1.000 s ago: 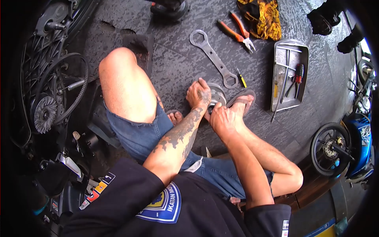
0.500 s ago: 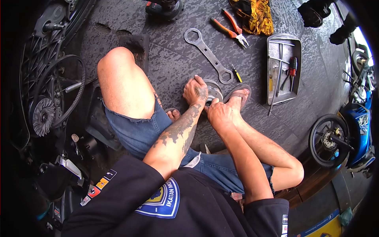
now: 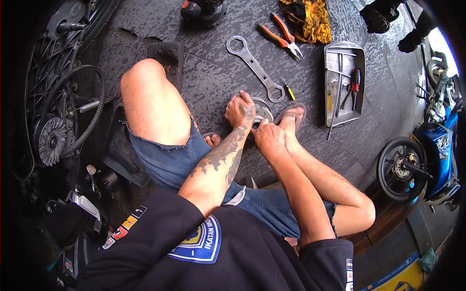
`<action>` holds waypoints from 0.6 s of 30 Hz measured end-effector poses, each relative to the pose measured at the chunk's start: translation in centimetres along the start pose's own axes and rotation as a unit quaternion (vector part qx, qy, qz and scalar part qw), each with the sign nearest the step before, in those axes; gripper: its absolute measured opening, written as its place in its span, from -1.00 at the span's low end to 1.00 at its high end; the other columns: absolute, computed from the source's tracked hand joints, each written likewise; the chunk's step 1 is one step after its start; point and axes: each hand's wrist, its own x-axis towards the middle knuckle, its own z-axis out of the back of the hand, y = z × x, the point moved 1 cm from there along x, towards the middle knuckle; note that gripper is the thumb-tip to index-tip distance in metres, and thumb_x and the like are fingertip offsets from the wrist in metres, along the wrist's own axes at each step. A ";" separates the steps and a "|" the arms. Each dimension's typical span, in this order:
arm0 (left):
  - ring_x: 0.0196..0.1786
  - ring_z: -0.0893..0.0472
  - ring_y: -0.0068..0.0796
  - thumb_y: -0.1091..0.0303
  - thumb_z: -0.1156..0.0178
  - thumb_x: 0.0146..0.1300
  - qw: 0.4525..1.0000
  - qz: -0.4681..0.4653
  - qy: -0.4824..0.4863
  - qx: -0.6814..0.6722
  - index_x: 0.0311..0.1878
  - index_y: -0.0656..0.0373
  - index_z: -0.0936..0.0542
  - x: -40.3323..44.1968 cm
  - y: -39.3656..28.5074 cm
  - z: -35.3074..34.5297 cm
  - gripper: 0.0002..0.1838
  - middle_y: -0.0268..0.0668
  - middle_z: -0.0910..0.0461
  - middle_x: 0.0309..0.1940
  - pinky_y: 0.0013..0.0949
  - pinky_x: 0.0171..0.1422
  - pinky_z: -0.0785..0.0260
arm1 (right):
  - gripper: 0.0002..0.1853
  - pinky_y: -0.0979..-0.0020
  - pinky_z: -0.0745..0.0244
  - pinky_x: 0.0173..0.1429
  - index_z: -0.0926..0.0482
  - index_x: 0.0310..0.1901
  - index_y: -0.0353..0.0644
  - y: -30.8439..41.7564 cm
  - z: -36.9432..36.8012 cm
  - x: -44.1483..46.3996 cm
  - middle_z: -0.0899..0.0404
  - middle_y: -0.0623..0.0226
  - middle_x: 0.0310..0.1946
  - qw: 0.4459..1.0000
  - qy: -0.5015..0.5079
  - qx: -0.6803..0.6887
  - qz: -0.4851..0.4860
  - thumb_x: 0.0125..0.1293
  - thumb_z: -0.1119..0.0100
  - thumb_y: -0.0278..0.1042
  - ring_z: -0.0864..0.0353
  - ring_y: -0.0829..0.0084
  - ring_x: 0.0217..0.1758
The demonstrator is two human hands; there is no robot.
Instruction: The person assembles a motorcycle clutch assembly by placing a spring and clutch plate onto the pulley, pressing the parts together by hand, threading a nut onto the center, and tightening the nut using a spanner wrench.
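A round grey metal part (image 3: 262,107) sits low between my feet, beside the sandalled one. My left hand (image 3: 240,110), on the tattooed arm, is wrapped against its left side with the fingers curled. At its near edge my right hand (image 3: 270,138) is closed, knuckles up, by a dark central opening; whatever its fingers pinch is hidden. Beyond the part lie a long flat double-ended wrench (image 3: 256,68) and a small yellow screwdriver (image 3: 289,90).
Orange-handled pliers (image 3: 282,36) and a yellow-black cloth (image 3: 308,22) lie farther off. A metal tray (image 3: 345,117) with tools stands at right. An engine with a belt (image 3: 100,97) is at left, a blue motorcycle (image 3: 439,157) at far right, a dark power tool (image 3: 203,13) at the top.
The floor, tools and tray have shifted left in view as the camera turned. Both hands keep nearly the same hold at the round part.
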 end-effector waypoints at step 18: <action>0.03 -0.58 -0.03 -0.24 -0.01 0.32 0.990 -0.132 -0.047 0.019 -0.15 0.15 -0.65 -2.0 1.0 -1.1 -0.42 -0.17 -0.63 -0.09 0.01 0.07 -0.45 | -0.73 0.17 -0.64 -0.09 -0.43 -0.16 -0.31 -1.6 -2.8 -0.6 -0.59 0.00 -0.24 0.983 -0.108 0.149 0.002 0.35 -0.02 -0.22 -0.67 0.05 -0.12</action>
